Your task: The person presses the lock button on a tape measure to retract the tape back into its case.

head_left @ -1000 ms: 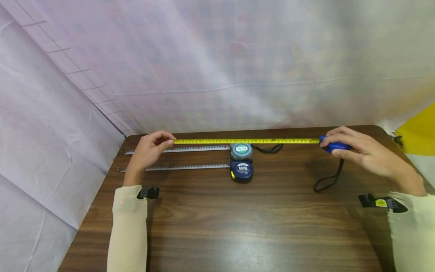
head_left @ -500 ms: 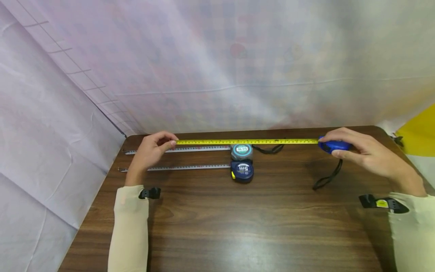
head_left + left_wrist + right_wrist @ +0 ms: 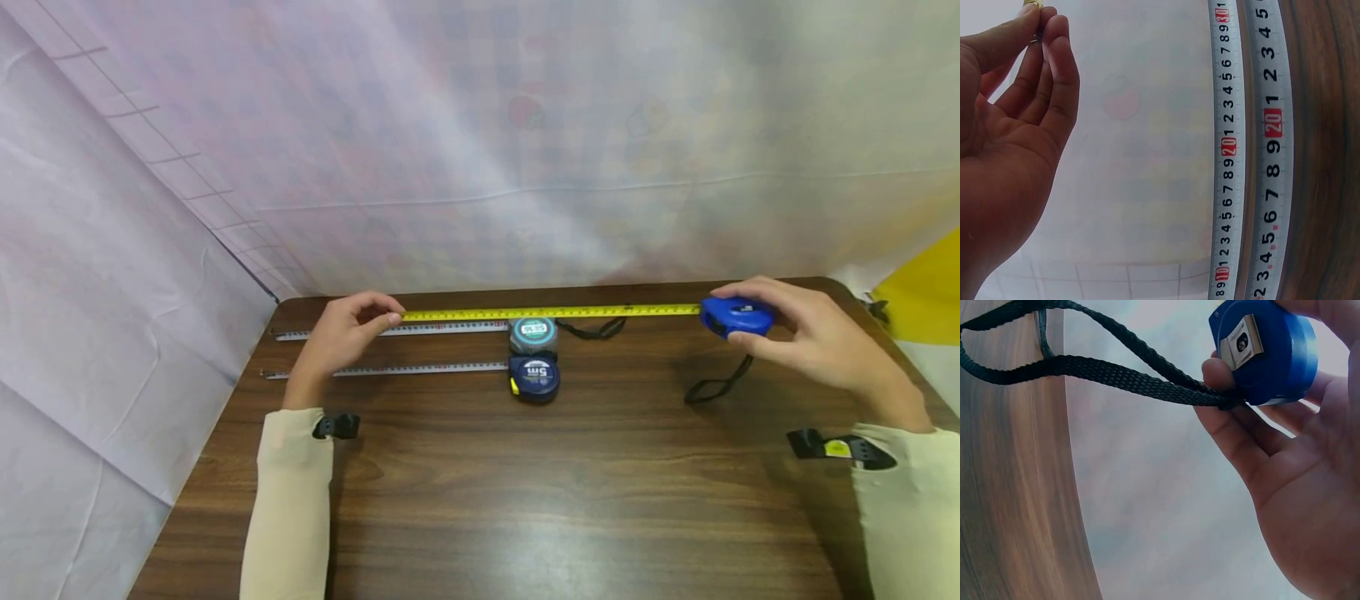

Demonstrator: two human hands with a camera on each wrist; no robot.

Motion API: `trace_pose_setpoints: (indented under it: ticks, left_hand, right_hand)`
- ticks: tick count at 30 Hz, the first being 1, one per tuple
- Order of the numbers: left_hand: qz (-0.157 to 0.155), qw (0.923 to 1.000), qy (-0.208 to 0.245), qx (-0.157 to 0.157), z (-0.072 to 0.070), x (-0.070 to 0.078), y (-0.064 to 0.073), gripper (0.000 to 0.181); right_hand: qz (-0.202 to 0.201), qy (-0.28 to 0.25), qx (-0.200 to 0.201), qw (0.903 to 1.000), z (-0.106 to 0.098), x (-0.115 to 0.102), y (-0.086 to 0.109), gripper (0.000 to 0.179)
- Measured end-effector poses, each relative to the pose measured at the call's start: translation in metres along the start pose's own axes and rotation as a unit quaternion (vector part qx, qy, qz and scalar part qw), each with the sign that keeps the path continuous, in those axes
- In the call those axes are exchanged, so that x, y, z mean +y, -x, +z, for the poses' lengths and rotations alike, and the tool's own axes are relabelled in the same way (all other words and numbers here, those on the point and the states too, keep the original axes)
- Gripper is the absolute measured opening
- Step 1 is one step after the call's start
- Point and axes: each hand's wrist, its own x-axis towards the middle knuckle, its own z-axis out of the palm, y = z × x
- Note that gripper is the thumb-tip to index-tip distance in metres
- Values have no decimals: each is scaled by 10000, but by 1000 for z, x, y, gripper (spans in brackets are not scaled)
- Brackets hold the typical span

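Observation:
My right hand [image 3: 813, 342] grips a blue tape measure [image 3: 738, 317], with its black wrist strap [image 3: 1116, 378] dangling and a metal belt clip visible in the right wrist view. From this case a yellow blade [image 3: 555, 313] runs left across the far part of the table, raised above it. Its free end is pinched between thumb and fingers of my left hand [image 3: 341, 337]. Below the blade, a grey and teal tape measure [image 3: 533, 335] and a dark blue tape measure [image 3: 534, 378] lie together, each with a white blade [image 3: 420, 369] drawn out to the left.
The brown wooden table [image 3: 480, 483] has its far edge against a pale hanging curtain [image 3: 480, 150]. Another curtain [image 3: 82, 292] hangs along the left side. A black strap [image 3: 596, 329] trails right from the grey and teal tape measure. Something yellow [image 3: 926, 292] shows at far right.
My left hand has moved slightly right with the yellow blade's end, so the exposed blade is shorter. The blue case has turned in my right hand, showing more of its face, and its strap has swung.

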Motion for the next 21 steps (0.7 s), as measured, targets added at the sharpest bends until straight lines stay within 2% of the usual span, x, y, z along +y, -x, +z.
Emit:
trace_pose_setpoints:
  ticks: [13, 21]
  left_hand:
    - [253, 9995, 6, -214, 14, 9, -8, 15]
    - [428, 9986, 44, -301, 23, 19, -13, 12]
  right_hand:
    - [-82, -25, -118, 9999, 6, -5, -4, 63]
    - [-188, -252, -280, 9991, 12, -10, -9, 62]
